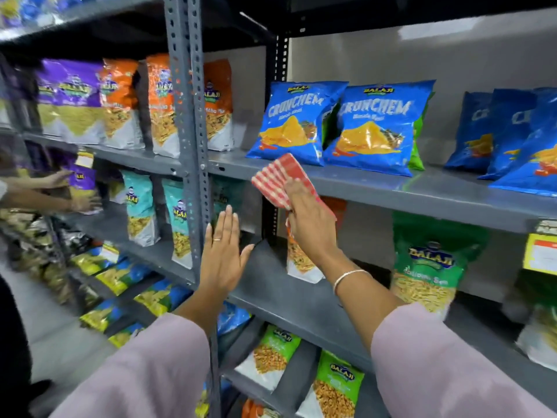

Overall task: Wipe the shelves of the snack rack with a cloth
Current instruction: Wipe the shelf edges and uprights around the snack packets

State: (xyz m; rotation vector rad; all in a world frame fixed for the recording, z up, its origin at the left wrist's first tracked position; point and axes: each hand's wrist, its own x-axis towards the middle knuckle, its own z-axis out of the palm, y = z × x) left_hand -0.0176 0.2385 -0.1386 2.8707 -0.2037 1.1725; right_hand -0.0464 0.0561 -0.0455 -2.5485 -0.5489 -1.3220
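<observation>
My right hand (307, 218) presses a red-and-white checked cloth (278, 176) against the front edge of a grey metal shelf (407, 191) of the snack rack. The cloth lies partly on the shelf top, just in front of a blue Crunchem bag (294, 122). My left hand (221, 251) is held flat with fingers together and thumb apart, holding nothing, beside the grey perforated upright post (188, 116). It hovers in front of the shelf below (280, 300).
A second blue Crunchem bag (373, 128) and more blue bags (518, 140) stand on the wiped shelf. Orange and purple bags (90, 98) fill the left bay, green bags (434, 260) the shelf below. Another person's hands (75, 194) hold a purple bag at left.
</observation>
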